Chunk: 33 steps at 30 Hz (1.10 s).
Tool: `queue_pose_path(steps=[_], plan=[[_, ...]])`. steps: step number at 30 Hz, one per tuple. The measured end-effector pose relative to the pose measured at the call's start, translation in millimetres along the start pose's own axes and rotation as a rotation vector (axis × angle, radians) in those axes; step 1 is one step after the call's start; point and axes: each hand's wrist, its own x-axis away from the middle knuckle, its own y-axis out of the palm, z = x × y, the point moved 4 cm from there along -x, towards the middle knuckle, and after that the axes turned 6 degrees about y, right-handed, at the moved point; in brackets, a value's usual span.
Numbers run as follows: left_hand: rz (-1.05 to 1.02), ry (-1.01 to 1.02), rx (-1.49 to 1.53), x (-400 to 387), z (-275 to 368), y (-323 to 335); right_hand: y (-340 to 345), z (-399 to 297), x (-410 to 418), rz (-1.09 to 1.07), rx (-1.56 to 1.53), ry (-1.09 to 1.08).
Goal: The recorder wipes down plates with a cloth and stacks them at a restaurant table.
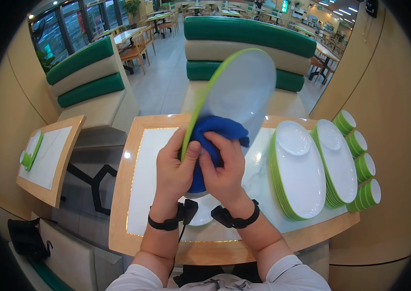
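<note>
Raised and tilted over the table is an oval white plate with a green rim (242, 83). My left hand (176, 167) grips its lower left edge, thumb on the white face. A blue cloth (207, 145) lies bunched against the lower part of the plate, pinched by my right hand (225, 163). Both thumbs are close together. Beneath my wrists, part of another white plate (202, 212) shows on the table; my hands and wristbands hide the rest.
Two stacks of oval green-and-white plates (302, 174) (336, 160) stand on the right of the table (263, 251). Beside them are several nested green cups (365, 196). A green-and-cream bench (249, 47) is beyond. A smaller table (49, 167) stands to the left.
</note>
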Motion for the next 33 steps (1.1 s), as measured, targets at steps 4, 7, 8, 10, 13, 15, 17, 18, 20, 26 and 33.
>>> queue_pose_path(steps=[4, 7, 8, 10, 13, 15, 17, 18, 20, 26, 33], plan=[[-0.069, 0.117, -0.048, -1.1, 7.2, 6.6, 2.0, 9.1, 14.4, 0.043, -0.105, 0.126], [-0.054, 0.098, -0.068, -0.3, 4.2, 5.5, 7.1, 14.1, 15.1, -0.034, -0.301, 0.285], [-0.050, 0.038, -0.054, 1.9, -0.5, -0.1, 7.9, 11.4, 13.3, -0.082, -0.321, 0.289], [0.018, -0.021, 0.001, 2.9, -9.0, -5.4, 12.4, 9.0, 10.6, -0.232, -0.341, 0.302], [0.174, -0.050, 0.129, -1.5, -21.1, -11.0, 17.4, 5.2, 5.7, -0.436, -0.244, 0.241], [0.234, -0.117, 0.218, -4.8, -23.5, -18.2, 19.9, 3.7, 5.8, -0.488, -0.173, 0.189], [0.254, -0.104, 0.186, -5.5, -20.9, -16.3, 25.4, 2.3, 6.9, -0.459, -0.143, 0.155], [0.245, -0.076, 0.137, -5.4, -24.2, -16.1, 26.5, 1.9, 8.4, -0.434, -0.142, 0.165], [0.201, -0.056, 0.043, -5.0, -22.1, -12.4, 24.6, 4.4, 6.2, -0.332, -0.102, 0.109], [-0.036, -0.001, -0.077, 2.2, -3.7, 21.9, -0.9, 13.0, -4.9, 0.014, 0.040, 0.093], [0.039, -0.027, -0.056, 3.3, -7.9, 17.4, 4.7, 11.7, 1.2, -0.061, -0.130, 0.201]])
